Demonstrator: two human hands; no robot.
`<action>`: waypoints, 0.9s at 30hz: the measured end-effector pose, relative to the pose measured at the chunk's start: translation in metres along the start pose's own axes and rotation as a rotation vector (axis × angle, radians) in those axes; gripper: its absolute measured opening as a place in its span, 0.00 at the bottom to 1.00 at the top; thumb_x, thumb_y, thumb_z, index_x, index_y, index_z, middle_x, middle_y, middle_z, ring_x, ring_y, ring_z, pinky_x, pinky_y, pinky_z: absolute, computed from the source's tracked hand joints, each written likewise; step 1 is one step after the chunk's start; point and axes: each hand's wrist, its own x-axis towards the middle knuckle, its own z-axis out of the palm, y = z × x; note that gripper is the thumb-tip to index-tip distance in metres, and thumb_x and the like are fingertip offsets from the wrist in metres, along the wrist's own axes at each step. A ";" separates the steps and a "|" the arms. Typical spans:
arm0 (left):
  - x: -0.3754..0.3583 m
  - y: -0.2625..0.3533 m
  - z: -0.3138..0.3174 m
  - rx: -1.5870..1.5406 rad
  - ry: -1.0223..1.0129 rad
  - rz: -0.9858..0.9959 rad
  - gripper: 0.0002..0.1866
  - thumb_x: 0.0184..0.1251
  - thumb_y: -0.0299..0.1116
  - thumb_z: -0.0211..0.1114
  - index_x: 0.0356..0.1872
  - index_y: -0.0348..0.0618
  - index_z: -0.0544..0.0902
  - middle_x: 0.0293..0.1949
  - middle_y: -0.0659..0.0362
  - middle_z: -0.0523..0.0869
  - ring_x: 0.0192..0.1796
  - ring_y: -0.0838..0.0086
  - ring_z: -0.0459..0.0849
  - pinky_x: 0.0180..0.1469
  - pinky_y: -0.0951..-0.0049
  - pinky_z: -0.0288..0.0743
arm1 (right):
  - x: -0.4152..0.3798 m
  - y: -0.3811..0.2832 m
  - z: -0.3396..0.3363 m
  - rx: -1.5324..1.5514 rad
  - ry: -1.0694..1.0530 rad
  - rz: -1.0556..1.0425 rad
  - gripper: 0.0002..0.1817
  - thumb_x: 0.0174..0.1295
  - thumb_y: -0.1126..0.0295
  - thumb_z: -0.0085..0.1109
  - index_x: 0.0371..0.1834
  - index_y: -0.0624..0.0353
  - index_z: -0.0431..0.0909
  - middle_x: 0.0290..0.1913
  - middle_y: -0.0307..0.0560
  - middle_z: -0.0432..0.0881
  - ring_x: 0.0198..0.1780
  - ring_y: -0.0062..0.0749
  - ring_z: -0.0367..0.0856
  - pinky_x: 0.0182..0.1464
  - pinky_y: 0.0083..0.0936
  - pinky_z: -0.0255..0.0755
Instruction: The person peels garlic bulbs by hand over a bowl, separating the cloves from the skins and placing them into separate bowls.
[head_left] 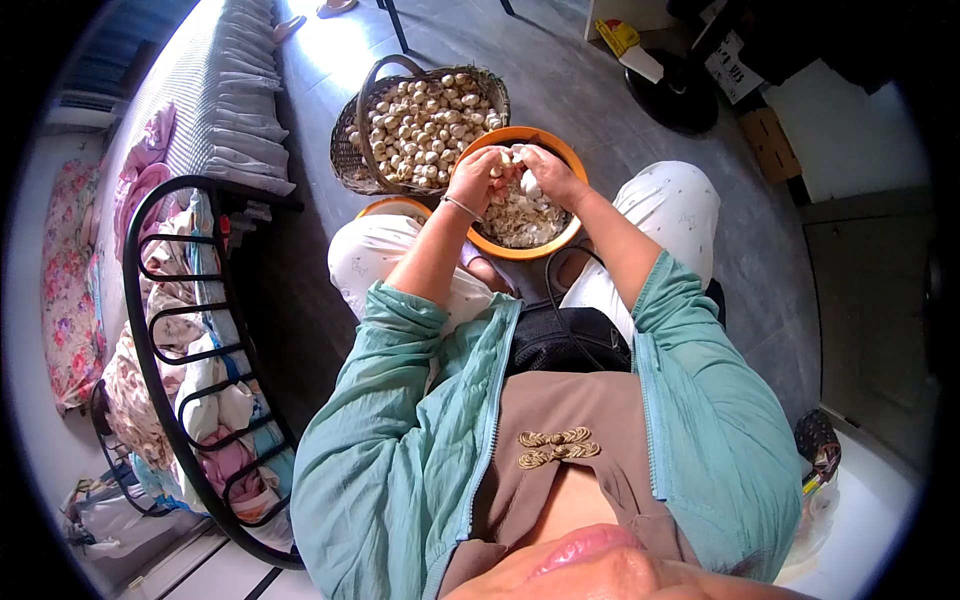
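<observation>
Both my hands are together over an orange basin [487,246] between my knees. My left hand [478,180] and my right hand [550,175] have their fingers closed on a garlic bulb [507,158], which they partly hide. A whitish piece, seemingly garlic or its skin, shows under my right fingers. Pale garlic skins [525,222] lie in the basin below. Just beyond it, to the left, stands a woven basket [350,170] with an arched handle, filled with many whole garlic bulbs [425,125].
Part of another orange container [395,207] shows beside my left knee. A black metal bed frame [150,290] with bedding stands at the left. On the grey tiled floor [545,60], a round black base [675,95] and a cardboard box [770,145] are at the upper right.
</observation>
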 end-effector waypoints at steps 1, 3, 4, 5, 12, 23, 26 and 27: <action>0.000 0.000 0.001 -0.001 0.000 0.001 0.09 0.65 0.34 0.50 0.35 0.42 0.76 0.23 0.62 0.75 0.19 0.82 0.66 0.21 0.83 0.61 | -0.001 -0.007 -0.002 0.135 -0.037 0.118 0.20 0.69 0.56 0.37 0.47 0.62 0.70 0.35 0.41 0.75 0.36 0.26 0.74 0.42 0.24 0.69; 0.000 0.001 0.003 -0.027 0.031 0.025 0.09 0.65 0.36 0.51 0.33 0.43 0.76 0.23 0.61 0.76 0.20 0.81 0.69 0.22 0.82 0.62 | -0.004 -0.021 -0.005 0.269 -0.075 0.237 0.20 0.69 0.56 0.37 0.48 0.61 0.70 0.33 0.40 0.74 0.33 0.24 0.74 0.39 0.22 0.70; 0.002 -0.001 -0.001 -0.029 0.032 0.026 0.09 0.65 0.36 0.51 0.33 0.43 0.76 0.23 0.61 0.76 0.20 0.81 0.69 0.22 0.82 0.62 | -0.006 -0.029 -0.004 0.335 -0.058 0.246 0.19 0.69 0.57 0.37 0.47 0.60 0.71 0.32 0.39 0.73 0.31 0.22 0.73 0.36 0.21 0.70; 0.005 -0.002 -0.006 -0.092 -0.022 0.000 0.10 0.65 0.38 0.51 0.32 0.43 0.76 0.24 0.61 0.77 0.21 0.80 0.71 0.22 0.81 0.63 | -0.007 -0.035 -0.004 0.402 -0.041 0.255 0.17 0.69 0.57 0.38 0.45 0.59 0.71 0.30 0.38 0.72 0.29 0.21 0.72 0.34 0.19 0.70; 0.010 -0.005 -0.019 -0.152 -0.029 -0.102 0.15 0.68 0.47 0.50 0.34 0.47 0.75 0.27 0.61 0.79 0.25 0.79 0.75 0.25 0.82 0.68 | -0.003 -0.033 -0.004 0.421 -0.166 0.273 0.17 0.69 0.56 0.40 0.40 0.59 0.72 0.30 0.37 0.73 0.30 0.19 0.72 0.35 0.18 0.69; 0.012 -0.010 -0.011 0.090 0.023 0.061 0.08 0.65 0.36 0.59 0.38 0.42 0.78 0.26 0.65 0.78 0.24 0.84 0.74 0.24 0.85 0.67 | 0.000 -0.019 -0.002 0.165 -0.208 0.396 0.13 0.65 0.58 0.48 0.34 0.56 0.74 0.30 0.35 0.76 0.30 0.16 0.71 0.32 0.15 0.66; 0.014 -0.013 -0.011 0.077 0.058 0.102 0.08 0.64 0.34 0.60 0.38 0.40 0.78 0.26 0.64 0.78 0.24 0.83 0.74 0.24 0.85 0.68 | -0.001 -0.018 -0.002 0.211 -0.075 0.373 0.10 0.62 0.61 0.53 0.33 0.55 0.74 0.28 0.33 0.76 0.28 0.14 0.71 0.29 0.13 0.63; 0.015 -0.015 -0.012 0.067 0.049 0.127 0.08 0.64 0.33 0.60 0.37 0.39 0.78 0.26 0.64 0.78 0.24 0.83 0.74 0.24 0.85 0.68 | 0.000 -0.017 -0.001 0.210 -0.076 0.372 0.10 0.62 0.61 0.53 0.33 0.55 0.74 0.28 0.33 0.76 0.28 0.14 0.71 0.29 0.13 0.63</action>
